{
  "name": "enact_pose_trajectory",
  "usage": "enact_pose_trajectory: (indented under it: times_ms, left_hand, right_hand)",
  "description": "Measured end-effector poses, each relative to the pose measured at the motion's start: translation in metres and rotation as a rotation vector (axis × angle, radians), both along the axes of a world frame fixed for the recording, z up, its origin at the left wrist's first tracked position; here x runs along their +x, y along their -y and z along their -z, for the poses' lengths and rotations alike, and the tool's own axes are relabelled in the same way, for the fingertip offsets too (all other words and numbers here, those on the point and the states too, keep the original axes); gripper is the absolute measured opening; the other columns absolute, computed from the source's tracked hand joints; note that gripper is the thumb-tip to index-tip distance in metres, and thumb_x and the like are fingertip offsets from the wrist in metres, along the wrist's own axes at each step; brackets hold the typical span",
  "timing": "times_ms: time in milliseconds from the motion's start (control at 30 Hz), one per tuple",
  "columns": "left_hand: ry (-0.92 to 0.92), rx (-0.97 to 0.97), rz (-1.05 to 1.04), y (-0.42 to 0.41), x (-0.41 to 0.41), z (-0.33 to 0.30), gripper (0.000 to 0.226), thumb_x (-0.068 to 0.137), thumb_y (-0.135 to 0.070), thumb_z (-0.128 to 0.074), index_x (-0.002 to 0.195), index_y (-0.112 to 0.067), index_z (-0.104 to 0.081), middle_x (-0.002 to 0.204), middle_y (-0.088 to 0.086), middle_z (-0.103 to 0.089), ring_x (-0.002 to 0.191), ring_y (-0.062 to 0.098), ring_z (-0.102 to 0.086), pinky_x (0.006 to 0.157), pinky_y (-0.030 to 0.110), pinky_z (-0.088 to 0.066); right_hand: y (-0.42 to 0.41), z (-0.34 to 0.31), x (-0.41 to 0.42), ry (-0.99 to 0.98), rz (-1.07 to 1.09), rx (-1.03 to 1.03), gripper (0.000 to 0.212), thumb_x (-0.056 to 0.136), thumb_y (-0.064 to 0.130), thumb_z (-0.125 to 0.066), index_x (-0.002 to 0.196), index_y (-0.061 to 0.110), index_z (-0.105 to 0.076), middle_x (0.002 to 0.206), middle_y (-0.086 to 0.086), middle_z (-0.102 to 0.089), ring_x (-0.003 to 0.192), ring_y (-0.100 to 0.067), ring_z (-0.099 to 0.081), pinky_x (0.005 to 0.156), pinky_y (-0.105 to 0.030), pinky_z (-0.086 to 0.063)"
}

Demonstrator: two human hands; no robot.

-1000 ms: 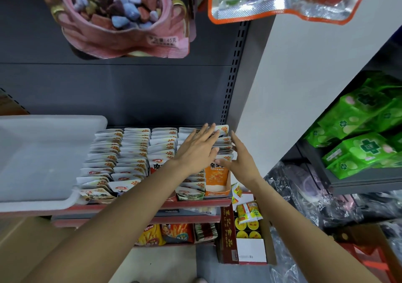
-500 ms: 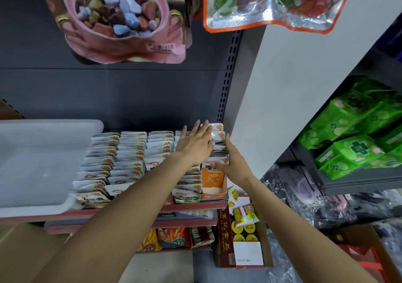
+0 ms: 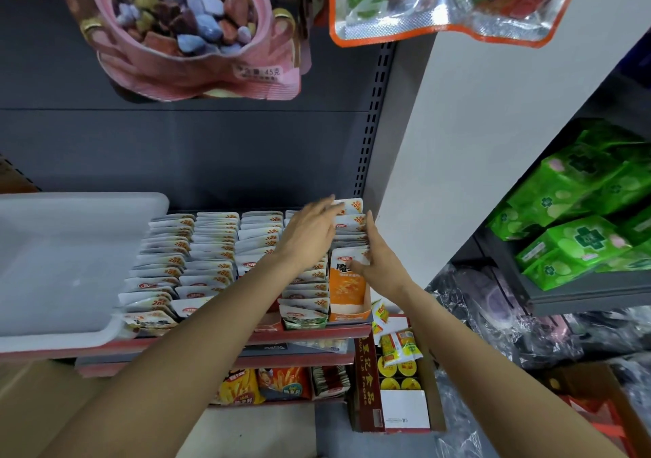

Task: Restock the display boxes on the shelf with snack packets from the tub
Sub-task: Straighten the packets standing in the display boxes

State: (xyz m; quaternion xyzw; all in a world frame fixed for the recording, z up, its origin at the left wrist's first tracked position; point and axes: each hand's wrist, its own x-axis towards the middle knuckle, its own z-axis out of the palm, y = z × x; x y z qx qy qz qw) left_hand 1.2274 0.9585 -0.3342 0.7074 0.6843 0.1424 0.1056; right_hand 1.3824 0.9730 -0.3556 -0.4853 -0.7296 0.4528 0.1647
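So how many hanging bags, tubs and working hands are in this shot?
Hanging bags: 2, pink bag and orange-edged bag
White tub: 1
Hands: 2, left hand and right hand
Total: 5

two bare forearms reach in from the bottom edge, no sleeves showing on either. the left hand [image 3: 310, 235] and right hand [image 3: 378, 263] wear no gloves, rings, watch or wristband that can be seen.
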Motion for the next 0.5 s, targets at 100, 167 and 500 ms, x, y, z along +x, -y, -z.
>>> enact_pose_trajectory:
  times_ms: [100, 167, 500]
  left_hand:
    - [-0.009, 0.041, -0.057, -0.017, -0.003, -0.005, 0.029, 0.096, -0.016, -0.047, 0.124, -0.017, -0.055, 0.138, 0.001, -0.044, 0.125, 0.019, -0.041, 0.103, 0.035, -0.037]
    - [-0.055, -0.008, -0.046, -0.027, -0.001, -0.007, 0.023, 0.094, -0.018, -0.053, 0.116, -0.015, -0.060, 0.135, 0.001, -0.045, 0.122, 0.020, -0.041, 0.101, 0.035, -0.037]
    - [-0.035, -0.227, -0.135, -0.048, 0.001, -0.016, 0.026, 0.094, -0.018, -0.055, 0.117, -0.006, -0.058, 0.121, 0.010, -0.053, 0.108, 0.025, -0.054, 0.093, 0.038, -0.045]
  right_hand:
    - [0.000, 0.000, -0.001, -0.018, 0.002, -0.020, 0.091, 0.091, 0.011, -0.059, 0.149, 0.023, 0.011, 0.145, 0.002, -0.038, 0.123, -0.009, -0.044, 0.099, -0.028, -0.043]
    - [-0.002, 0.001, -0.001, -0.013, 0.001, -0.020, 0.092, 0.091, 0.012, -0.059, 0.149, 0.024, 0.011, 0.144, 0.003, -0.039, 0.122, -0.008, -0.044, 0.099, -0.028, -0.043]
    - [-0.005, 0.002, -0.002, 0.000, -0.001, -0.022, 0.090, 0.093, 0.012, -0.056, 0.149, 0.024, 0.014, 0.149, 0.001, -0.036, 0.131, -0.017, -0.042, 0.105, -0.035, -0.042]
